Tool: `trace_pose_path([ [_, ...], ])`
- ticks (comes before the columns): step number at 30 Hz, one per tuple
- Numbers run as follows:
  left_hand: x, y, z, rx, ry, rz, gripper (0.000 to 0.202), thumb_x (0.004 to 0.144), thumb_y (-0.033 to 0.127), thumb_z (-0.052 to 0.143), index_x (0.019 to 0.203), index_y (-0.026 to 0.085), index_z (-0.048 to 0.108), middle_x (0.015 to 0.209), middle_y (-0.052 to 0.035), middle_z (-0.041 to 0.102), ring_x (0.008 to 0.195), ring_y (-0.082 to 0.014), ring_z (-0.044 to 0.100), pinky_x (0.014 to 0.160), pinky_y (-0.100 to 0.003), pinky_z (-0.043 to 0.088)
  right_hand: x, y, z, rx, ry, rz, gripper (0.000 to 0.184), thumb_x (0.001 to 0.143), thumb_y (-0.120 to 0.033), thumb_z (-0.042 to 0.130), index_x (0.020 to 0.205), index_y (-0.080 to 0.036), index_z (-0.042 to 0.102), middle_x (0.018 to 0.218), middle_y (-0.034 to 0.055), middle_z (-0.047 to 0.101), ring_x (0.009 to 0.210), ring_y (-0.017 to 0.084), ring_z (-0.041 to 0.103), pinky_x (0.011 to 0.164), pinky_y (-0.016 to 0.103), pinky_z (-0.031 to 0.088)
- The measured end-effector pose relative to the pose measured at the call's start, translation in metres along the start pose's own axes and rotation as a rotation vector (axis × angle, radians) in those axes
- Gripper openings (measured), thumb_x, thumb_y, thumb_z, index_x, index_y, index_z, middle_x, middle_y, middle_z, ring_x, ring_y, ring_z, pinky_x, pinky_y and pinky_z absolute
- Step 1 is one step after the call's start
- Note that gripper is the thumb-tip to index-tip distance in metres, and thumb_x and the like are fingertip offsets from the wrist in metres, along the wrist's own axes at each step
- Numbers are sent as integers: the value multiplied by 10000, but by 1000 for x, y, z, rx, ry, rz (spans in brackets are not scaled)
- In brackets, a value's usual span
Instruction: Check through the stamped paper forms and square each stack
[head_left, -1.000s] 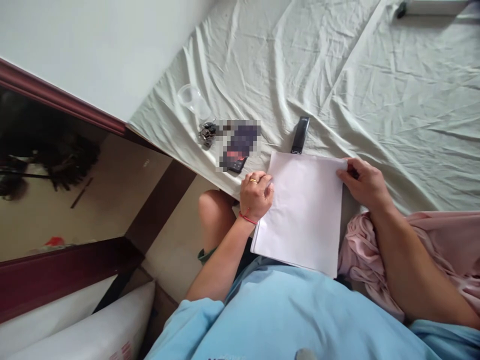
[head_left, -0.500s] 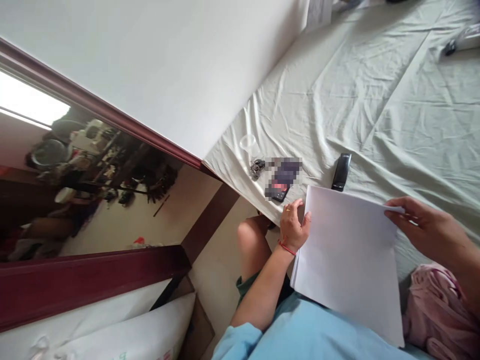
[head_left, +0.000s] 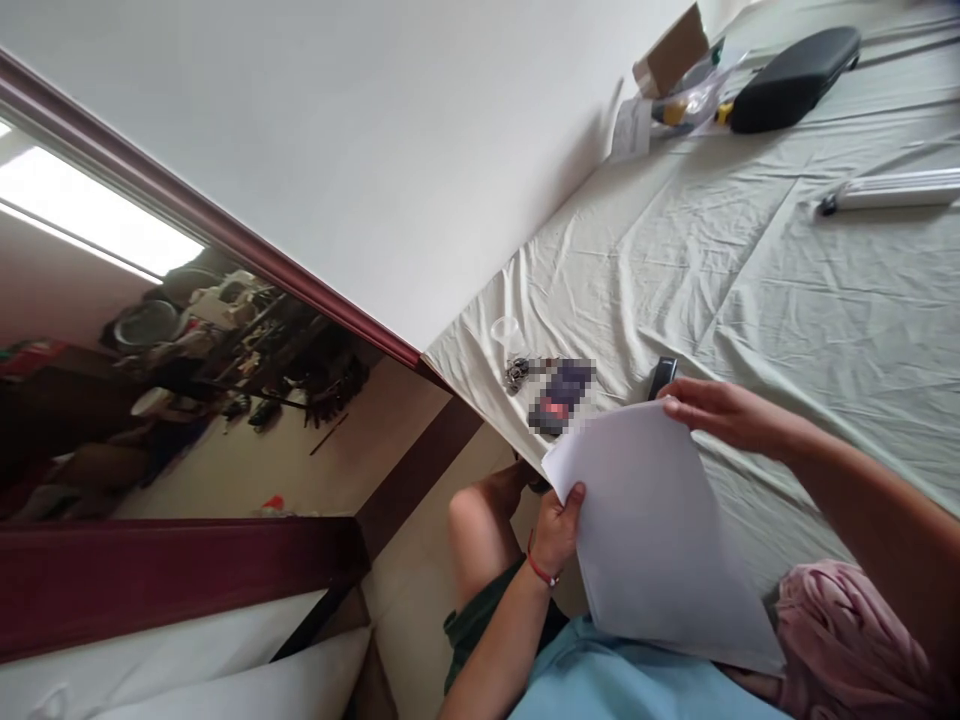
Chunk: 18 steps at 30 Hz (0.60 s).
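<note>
A stack of white paper sheets [head_left: 652,530] lies tilted over my lap and the bed's edge. At its left edge, my left hand [head_left: 559,530] grips the sheets, thumb on top and fingers hidden beneath. My right hand [head_left: 720,415] pinches the top edge of the paper, near its upper right corner. Just beyond that hand, a black stapler-like object [head_left: 663,377] is partly covered by the fingers. Left of it rests a phone [head_left: 559,400], blurred by pixelation, with a bunch of keys [head_left: 517,374] close by.
A clear plastic cup [head_left: 505,332] lies by the wall. Farther off are a black case [head_left: 796,80], a cardboard box [head_left: 671,50] and a silver tripod-like object [head_left: 896,190]. Pink cloth [head_left: 847,620] is bunched at my right. A wood-framed opening [head_left: 180,520] is at left.
My right hand has moved left along the top edge with the paper, which now bends. My left hand has closed onto the left edge. The view has shifted, showing more of the bed's far end.
</note>
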<state>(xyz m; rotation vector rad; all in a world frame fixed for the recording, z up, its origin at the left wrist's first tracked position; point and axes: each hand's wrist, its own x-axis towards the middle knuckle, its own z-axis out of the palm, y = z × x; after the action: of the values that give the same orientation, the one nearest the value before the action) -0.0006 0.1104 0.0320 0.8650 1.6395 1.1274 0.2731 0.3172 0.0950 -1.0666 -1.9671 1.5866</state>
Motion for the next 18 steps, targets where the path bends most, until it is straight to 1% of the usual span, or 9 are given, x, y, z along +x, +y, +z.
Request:
trace_pose_path([
  [1, -4, -2, -1, 25, 14, 16, 800, 853, 937, 665, 994, 169, 837, 948, -113, 842, 1038, -326, 763, 1012, -469, 631, 6, 4, -8, 39, 8, 74, 643, 887, -843, 725, 1023, -215, 751, 962, 102, 776, 888, 252, 735, 792, 362, 613],
  [2, -8, -3, -3, 59, 20, 31, 763, 888, 914, 639, 1027, 195, 850, 991, -115, 854, 1100, -337, 768, 1053, -468, 624, 11, 10, -15, 54, 86, 187, 632, 919, -837, 689, 1007, -214, 750, 996, 125, 787, 887, 259, 755, 784, 374, 632],
  [3, -10, -4, -4, 95, 19, 39, 722, 921, 887, 612, 1058, 223, 860, 1030, -114, 864, 1151, -343, 769, 1085, -465, 616, 14, 18, -21, 38, 222, 326, 604, 934, -816, 680, 946, -215, 738, 955, 134, 784, 808, 254, 752, 707, 376, 633],
  [4, -13, -5, -5, 129, 16, 39, 684, 951, 858, 585, 1082, 247, 865, 1059, -111, 870, 1187, -347, 770, 1105, -463, 611, 18, 27, -26, 32, 290, 459, 564, 957, -776, 678, 897, -217, 725, 894, 139, 772, 725, 249, 736, 642, 380, 626],
  [6, -14, -5, -6, 184, 4, 22, 639, 1000, 799, 535, 1106, 261, 865, 1096, -108, 876, 1210, -349, 777, 1123, -463, 604, 26, 44, -28, 71, 294, 553, 469, 1050, -632, 620, 838, -222, 697, 806, 136, 745, 660, 231, 720, 601, 363, 623],
  [9, -8, -1, -2, 268, -20, 6, 612, 1059, 699, 476, 1128, 222, 854, 1144, -114, 881, 1165, -328, 802, 1098, -438, 608, 44, 56, -20, 67, 345, 534, 383, 1088, -519, 602, 850, -229, 679, 769, 105, 736, 629, 214, 712, 571, 340, 621],
  [13, 10, 20, 13, 535, -54, -11, 442, 1102, 456, 485, 1166, 219, 852, 1182, -122, 889, 1130, -293, 825, 1024, -359, 598, 77, 52, -7, 59, 327, 451, 272, 1078, -417, 646, 906, -210, 689, 807, 83, 753, 708, 209, 750, 654, 325, 662],
  [16, 23, 43, 25, 778, -91, -89, 387, 1108, 367, 505, 1171, 223, 858, 1111, -137, 891, 1108, -298, 842, 966, -340, 592, 98, 45, -6, 24, 320, 387, 179, 1003, -370, 758, 1006, -202, 698, 860, 65, 758, 700, 208, 742, 655, 335, 659],
  [18, 29, 55, 32, 894, -104, -99, 346, 1108, 335, 536, 1182, 211, 851, 1141, -158, 882, 1155, -306, 831, 969, -349, 580, 112, 39, -8, -4, 329, 353, 221, 936, -325, 829, 1058, -191, 703, 908, 64, 768, 677, 191, 718, 638, 322, 636],
])
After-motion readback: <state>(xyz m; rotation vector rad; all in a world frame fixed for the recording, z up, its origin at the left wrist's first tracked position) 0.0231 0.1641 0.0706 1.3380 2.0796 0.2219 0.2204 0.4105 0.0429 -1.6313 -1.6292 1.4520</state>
